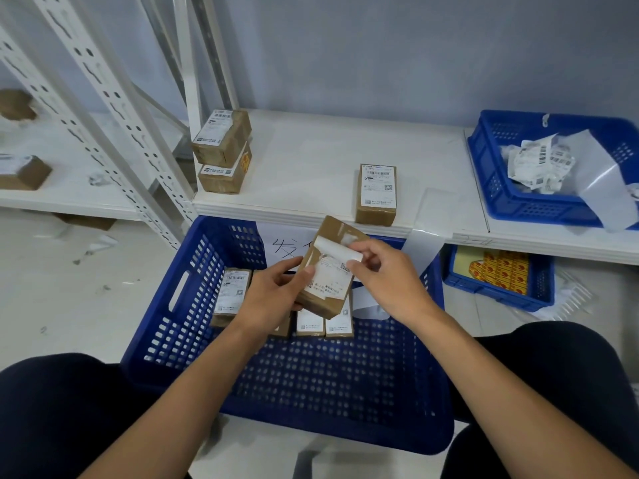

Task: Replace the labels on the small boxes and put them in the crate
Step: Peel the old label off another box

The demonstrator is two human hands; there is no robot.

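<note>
My left hand (273,299) grips a small brown box (337,231) from its left side, above the big blue crate (179,305). A white label (332,274) on the box is half peeled, its top edge curled back. My right hand (387,278) pinches that curled edge. Several labelled boxes (231,292) lie flat in the crate under my hands. One labelled box (376,193) stands on the white shelf (311,160), and two more boxes (223,150) are stacked at the shelf's left end.
A smaller blue bin (498,188) on the shelf's right holds crumpled old labels and backing paper. Below it, another blue bin (498,288) holds yellow and red packets. White perforated rack posts (103,108) stand at the left, with more boxes beyond them. My knees flank the crate.
</note>
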